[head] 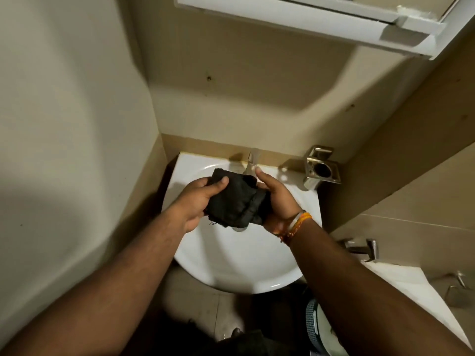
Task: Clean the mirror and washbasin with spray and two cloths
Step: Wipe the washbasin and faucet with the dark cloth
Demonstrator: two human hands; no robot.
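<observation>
A crumpled black cloth (237, 201) hangs over the white washbasin (239, 268), held between both hands. My left hand (198, 201) grips its left side with the thumb on top. My right hand (279, 199) cups its right side, with orange and white bands on that wrist. The chrome tap (252, 161) stands at the basin's back edge, just behind the cloth. The cloth hides most of the drain. The underside of the white mirror cabinet (308, 19) shows at the top. No spray bottle or second cloth is in view.
A chrome holder (321, 169) is fixed to the wall right of the basin. A second chrome tap (362, 249) juts from the right wall, above a white ledge (411, 286). Beige walls close in on the left and behind. Tiled floor lies below.
</observation>
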